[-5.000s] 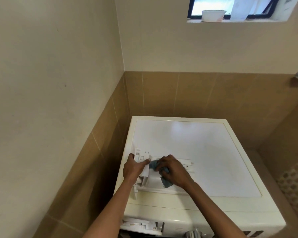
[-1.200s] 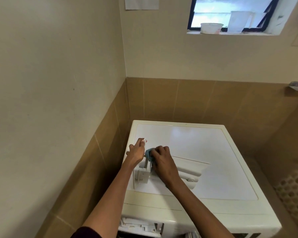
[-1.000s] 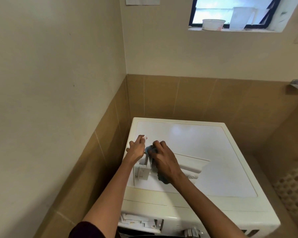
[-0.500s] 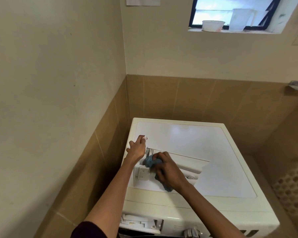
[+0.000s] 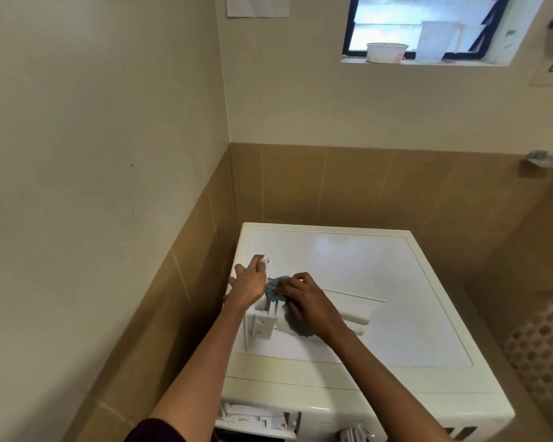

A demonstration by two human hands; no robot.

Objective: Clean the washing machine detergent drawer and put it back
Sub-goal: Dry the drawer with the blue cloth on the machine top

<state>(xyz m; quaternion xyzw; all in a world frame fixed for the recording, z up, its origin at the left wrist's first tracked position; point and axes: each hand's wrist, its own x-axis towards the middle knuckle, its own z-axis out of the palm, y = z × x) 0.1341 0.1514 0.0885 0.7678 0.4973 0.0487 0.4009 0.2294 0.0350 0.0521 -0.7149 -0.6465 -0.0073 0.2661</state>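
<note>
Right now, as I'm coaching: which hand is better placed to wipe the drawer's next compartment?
Probably right. The right hand grips the blue cloth against the drawer; the left hand holds the drawer's end, steadying it on the washing machine.

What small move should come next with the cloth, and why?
Probably sweep the blue cloth rightward along the drawer's inside. The right hand holds the cloth pressed in at the drawer's left end, beside the left hand gripping that end, while the rest of the drawer stretches uncovered to the right on the washing machine.

The right hand [image 5: 310,306] has slid the blue cloth [image 5: 272,288] farther up the drawer [image 5: 262,323].
</note>
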